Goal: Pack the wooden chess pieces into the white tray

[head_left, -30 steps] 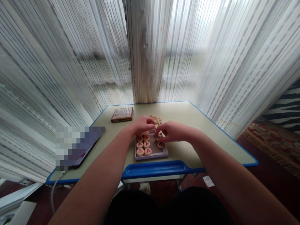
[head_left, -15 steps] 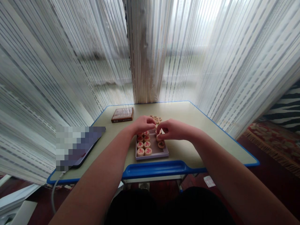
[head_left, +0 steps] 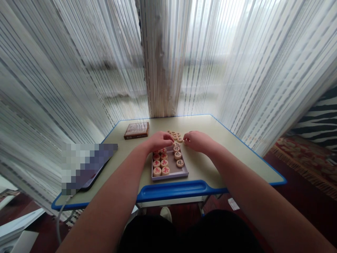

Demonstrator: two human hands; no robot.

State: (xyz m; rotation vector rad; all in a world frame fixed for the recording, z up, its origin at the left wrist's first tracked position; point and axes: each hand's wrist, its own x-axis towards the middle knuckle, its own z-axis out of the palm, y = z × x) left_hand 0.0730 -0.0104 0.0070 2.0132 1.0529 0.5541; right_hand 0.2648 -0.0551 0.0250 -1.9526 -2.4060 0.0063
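Note:
A shallow light-purple box (head_left: 170, 175) holds round xiangqi pieces. Two columns of red-marked pieces (head_left: 165, 171) line its left side, and dark-marked ones (head_left: 179, 163) stand along its right wall. My left hand (head_left: 162, 140) bends over the box's far end, covering part of it. Its fingers are curled together near the far pieces; what they grip, if anything, is hidden. Beyond the box's far right corner, my right hand (head_left: 197, 140) has its thumb and forefinger slightly apart. Their tips are close beside a loose piece (head_left: 180, 139); I see nothing held.
More loose pieces (head_left: 173, 134) lie behind the box. A brown flat box (head_left: 137, 130) sits at the back left of the table (head_left: 210, 128). At the left edge lies a tablet-like device (head_left: 102, 168) with a cable. A blue tray groove (head_left: 173, 189) runs along the front edge.
My right hand has left the box's right column and moved back and right to the loose pieces. The dark-marked pieces it covered now show. My left hand has hardly moved.

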